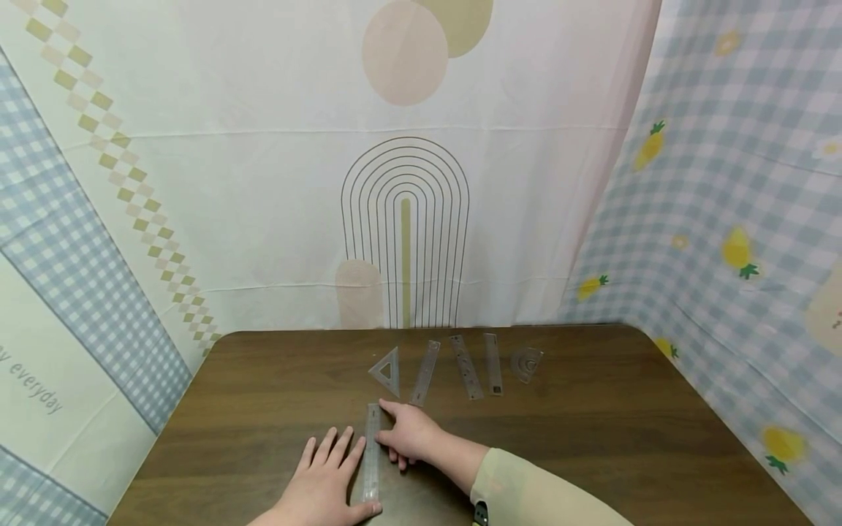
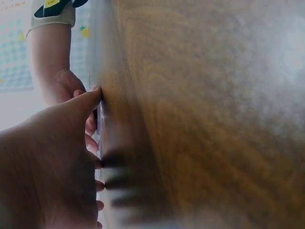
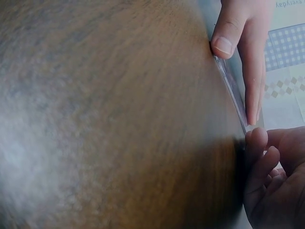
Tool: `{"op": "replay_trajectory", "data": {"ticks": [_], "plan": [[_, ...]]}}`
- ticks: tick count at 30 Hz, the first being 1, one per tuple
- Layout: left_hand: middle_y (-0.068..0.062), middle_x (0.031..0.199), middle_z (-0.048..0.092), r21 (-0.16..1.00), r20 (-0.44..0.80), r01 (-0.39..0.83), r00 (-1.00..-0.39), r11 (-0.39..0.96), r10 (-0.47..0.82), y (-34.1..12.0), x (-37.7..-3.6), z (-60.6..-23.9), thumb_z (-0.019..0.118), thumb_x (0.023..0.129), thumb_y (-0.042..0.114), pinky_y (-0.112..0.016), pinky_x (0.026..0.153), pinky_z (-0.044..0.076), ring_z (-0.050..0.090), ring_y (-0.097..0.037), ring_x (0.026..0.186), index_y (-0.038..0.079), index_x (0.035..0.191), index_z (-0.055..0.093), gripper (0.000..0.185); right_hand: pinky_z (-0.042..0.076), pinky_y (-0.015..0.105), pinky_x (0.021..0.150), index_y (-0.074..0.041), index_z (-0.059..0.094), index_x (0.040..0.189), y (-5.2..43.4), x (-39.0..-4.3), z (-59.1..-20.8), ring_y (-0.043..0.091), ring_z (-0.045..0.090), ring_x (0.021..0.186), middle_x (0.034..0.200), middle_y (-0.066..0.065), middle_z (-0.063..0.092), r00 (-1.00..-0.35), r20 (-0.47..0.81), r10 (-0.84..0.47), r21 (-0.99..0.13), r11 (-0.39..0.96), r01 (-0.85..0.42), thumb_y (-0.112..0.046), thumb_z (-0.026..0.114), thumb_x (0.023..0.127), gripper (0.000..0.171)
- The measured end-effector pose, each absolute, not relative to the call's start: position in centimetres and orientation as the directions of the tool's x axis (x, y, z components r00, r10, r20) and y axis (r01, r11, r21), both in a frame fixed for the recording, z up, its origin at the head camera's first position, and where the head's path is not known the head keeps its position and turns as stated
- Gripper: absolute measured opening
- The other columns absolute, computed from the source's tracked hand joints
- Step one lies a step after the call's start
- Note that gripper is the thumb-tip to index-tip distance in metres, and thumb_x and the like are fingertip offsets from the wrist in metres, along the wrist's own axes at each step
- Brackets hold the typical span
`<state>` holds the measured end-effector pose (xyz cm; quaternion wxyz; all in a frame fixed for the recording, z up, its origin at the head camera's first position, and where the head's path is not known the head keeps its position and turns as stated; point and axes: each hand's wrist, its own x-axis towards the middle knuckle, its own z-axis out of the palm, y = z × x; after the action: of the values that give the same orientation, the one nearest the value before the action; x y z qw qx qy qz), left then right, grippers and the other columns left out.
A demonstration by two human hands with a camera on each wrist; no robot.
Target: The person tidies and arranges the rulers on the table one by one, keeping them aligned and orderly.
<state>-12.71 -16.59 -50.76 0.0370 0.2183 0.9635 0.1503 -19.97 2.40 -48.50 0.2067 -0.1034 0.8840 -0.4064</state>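
Note:
A clear ruler (image 1: 371, 456) lies lengthwise on the brown wooden table (image 1: 263, 394), between the two hands. The left hand (image 1: 322, 486) rests flat with fingers spread, its thumb on the ruler's near end and its index fingertip beside the left edge. From the other side, the right hand (image 1: 414, 432) touches the ruler: its index finger reaches the far right corner and its thumb meets the right edge, while the other fingers bend loosely under the palm. In the right wrist view the ruler (image 3: 232, 93) shows as a thin shiny edge running from the left thumb toward the right fingers.
Farther back lie a clear set square (image 1: 392, 378), a ruler (image 1: 426, 372), a ruler with cut-out shapes (image 1: 466, 367), another ruler (image 1: 493, 365) and a protractor (image 1: 527, 364). Behind the table hangs a patterned cloth (image 1: 276, 219); a checked cloth (image 1: 710, 183) covers the right side.

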Motion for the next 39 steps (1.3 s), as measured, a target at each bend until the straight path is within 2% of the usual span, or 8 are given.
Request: {"op": "replay_trajectory", "data": {"ticks": [10,22,39], "plan": [[-0.021,0.156,0.033,0.314,-0.009,0.406,-0.903,0.858,0.431,-16.5,-12.6,-50.6,0.048,0.078,0.085,-0.067,0.111,0.016,0.024,-0.047,0.144,0.006,0.149,0.045,0.106,0.041,0.029,0.033,-0.012,0.041,0.152,2.5,-19.8,-48.2,0.014,0.050,0.033,0.051,0.008,0.061,-0.892,-0.276,-0.358,-0.767,0.641,-0.020,-0.018,0.071,0.093,0.067],[-0.021,0.157,0.031,0.333,-0.072,0.386,-0.899,0.860,0.431,-16.3,-12.2,-49.2,0.057,0.080,0.078,-0.068,0.111,0.015,0.022,-0.047,0.145,0.006,0.151,0.042,0.102,0.043,0.030,0.034,-0.013,0.042,0.152,2.5,-19.8,-48.3,0.014,0.050,0.033,0.051,0.008,0.060,-0.897,-0.270,-0.349,-0.768,0.640,-0.017,-0.018,0.071,0.092,0.067],[-0.021,0.157,0.032,0.340,-0.045,0.394,-0.900,0.854,0.433,-16.4,-12.4,-50.0,0.051,0.079,0.083,-0.067,0.111,0.014,0.022,-0.046,0.145,0.006,0.150,0.044,0.105,0.043,0.030,0.034,-0.011,0.041,0.152,2.4,-19.7,-48.2,0.013,0.050,0.033,0.051,0.008,0.060,-0.895,-0.276,-0.351,-0.768,0.640,-0.014,-0.017,0.071,0.092,0.067]]}}
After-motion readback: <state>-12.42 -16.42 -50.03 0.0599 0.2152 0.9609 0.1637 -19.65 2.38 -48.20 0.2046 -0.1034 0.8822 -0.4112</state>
